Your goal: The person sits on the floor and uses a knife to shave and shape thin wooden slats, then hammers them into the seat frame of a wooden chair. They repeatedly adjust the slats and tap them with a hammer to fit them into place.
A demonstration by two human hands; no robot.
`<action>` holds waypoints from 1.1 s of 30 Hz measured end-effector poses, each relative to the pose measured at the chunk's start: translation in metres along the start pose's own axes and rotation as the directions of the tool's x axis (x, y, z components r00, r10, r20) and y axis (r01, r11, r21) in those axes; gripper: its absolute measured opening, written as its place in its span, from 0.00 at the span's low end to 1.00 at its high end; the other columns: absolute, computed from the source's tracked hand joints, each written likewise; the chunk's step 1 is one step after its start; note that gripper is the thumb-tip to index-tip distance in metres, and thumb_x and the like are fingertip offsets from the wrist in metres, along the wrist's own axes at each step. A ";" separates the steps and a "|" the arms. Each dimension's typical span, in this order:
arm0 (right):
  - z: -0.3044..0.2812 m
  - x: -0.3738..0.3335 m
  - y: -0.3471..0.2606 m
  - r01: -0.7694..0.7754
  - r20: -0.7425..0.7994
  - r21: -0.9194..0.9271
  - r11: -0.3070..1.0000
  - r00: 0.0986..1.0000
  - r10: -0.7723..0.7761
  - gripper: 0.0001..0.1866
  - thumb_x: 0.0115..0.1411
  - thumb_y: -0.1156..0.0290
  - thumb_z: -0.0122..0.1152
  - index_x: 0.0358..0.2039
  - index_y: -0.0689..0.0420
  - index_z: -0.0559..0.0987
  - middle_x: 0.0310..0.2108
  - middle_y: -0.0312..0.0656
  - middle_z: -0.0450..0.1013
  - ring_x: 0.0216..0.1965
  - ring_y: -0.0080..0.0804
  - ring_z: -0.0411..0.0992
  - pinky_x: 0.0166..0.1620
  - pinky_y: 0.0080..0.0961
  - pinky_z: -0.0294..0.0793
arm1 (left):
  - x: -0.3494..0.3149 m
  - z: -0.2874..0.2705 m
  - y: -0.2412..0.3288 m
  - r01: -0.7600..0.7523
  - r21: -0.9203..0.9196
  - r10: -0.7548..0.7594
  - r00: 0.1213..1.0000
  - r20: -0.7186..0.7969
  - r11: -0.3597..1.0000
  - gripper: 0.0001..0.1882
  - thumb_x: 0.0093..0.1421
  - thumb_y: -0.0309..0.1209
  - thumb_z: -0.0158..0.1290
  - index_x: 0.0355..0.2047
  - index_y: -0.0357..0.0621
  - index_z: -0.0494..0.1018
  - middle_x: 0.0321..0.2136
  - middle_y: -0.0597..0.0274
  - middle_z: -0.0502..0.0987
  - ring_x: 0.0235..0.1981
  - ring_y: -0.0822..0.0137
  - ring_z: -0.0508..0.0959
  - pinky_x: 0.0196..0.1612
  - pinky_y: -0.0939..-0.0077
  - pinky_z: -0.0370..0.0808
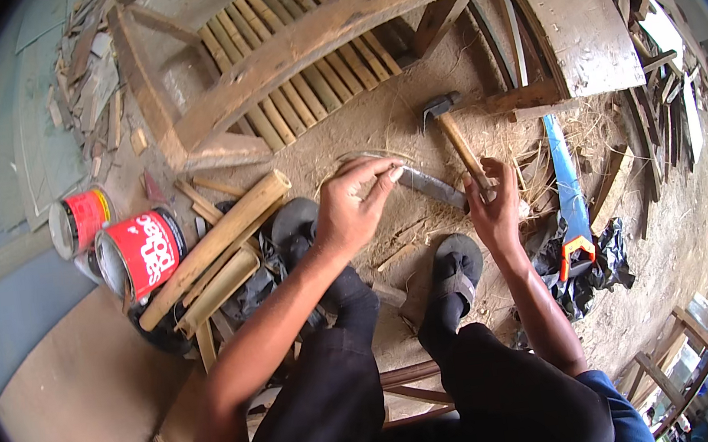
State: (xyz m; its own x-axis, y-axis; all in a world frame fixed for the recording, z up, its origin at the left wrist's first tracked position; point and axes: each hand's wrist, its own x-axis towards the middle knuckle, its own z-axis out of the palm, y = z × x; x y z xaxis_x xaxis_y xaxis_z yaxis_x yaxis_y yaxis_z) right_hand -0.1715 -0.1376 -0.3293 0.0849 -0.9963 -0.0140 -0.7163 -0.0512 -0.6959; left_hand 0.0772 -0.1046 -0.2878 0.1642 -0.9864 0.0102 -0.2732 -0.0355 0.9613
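My left hand (pixel 354 206) is closed in a pinch above the ground; a tiny pale thing shows at its fingertips, too small to name. To the right, my right hand (pixel 496 205) is closed around the lower end of a hammer's wooden handle. The hammer (pixel 457 141) points away from me, its dark metal head at the far end. Between my hands lies a long dark blade (pixel 431 188); one end passes behind my left fingertips, the other runs in beside my right thumb. Whether the right hand touches the blade cannot be made out.
Bamboo lengths (pixel 216 247) and two red-labelled cans (pixel 141 254) stand at left. A wooden frame chair with bamboo slats (pixel 308 47) is ahead. At right, a blue handsaw (pixel 569 196) rests by black plastic (pixel 610 260). Straw and shavings (pixel 531 166) litter the ground near my sandals (pixel 457 266).
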 end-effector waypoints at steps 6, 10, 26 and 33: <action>0.012 0.028 0.009 0.007 0.118 -0.131 0.991 0.993 0.008 0.25 0.60 0.68 0.69 0.56 0.60 0.72 0.48 0.52 0.72 0.51 0.52 0.71 0.56 0.48 0.67 | 0.083 -0.026 -0.024 -0.010 0.154 0.005 0.999 0.037 0.988 0.11 0.70 0.34 0.56 0.45 0.42 0.83 0.42 0.52 0.85 0.45 0.62 0.84 0.49 0.66 0.81; 0.022 0.040 0.008 -0.020 0.131 -0.147 0.989 0.991 0.040 0.23 0.60 0.69 0.69 0.54 0.60 0.75 0.46 0.54 0.74 0.48 0.55 0.73 0.52 0.46 0.71 | 0.119 -0.024 -0.031 0.035 0.181 -0.036 0.999 0.004 0.983 0.14 0.72 0.35 0.54 0.48 0.39 0.82 0.47 0.55 0.85 0.50 0.67 0.82 0.54 0.69 0.76; 0.021 0.049 0.018 -0.060 0.203 -0.042 0.997 0.977 0.067 0.21 0.59 0.71 0.69 0.52 0.63 0.77 0.44 0.54 0.76 0.44 0.51 0.77 0.47 0.40 0.77 | 0.165 0.017 -0.079 -0.189 0.325 0.189 0.982 0.031 0.927 0.09 0.65 0.24 0.59 0.43 0.46 0.85 0.47 0.58 0.85 0.55 0.54 0.80 0.58 0.59 0.73; 0.021 0.049 0.015 -0.101 0.216 0.012 0.995 0.972 0.096 0.19 0.58 0.72 0.67 0.49 0.60 0.76 0.42 0.53 0.73 0.44 0.54 0.73 0.48 0.45 0.73 | 0.165 0.016 -0.078 -0.176 0.331 0.165 0.984 0.062 0.927 0.08 0.64 0.25 0.60 0.43 0.46 0.85 0.47 0.60 0.85 0.58 0.55 0.78 0.59 0.58 0.71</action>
State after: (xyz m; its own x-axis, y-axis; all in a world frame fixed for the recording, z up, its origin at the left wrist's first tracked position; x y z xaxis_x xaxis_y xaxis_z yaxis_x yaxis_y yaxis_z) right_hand -0.1635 -0.1861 -0.3556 0.1629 -0.9581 -0.2354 -0.7131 0.0505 -0.6993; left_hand 0.1107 -0.2670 -0.3655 0.0578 -0.9868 0.1513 -0.5962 0.0874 0.7980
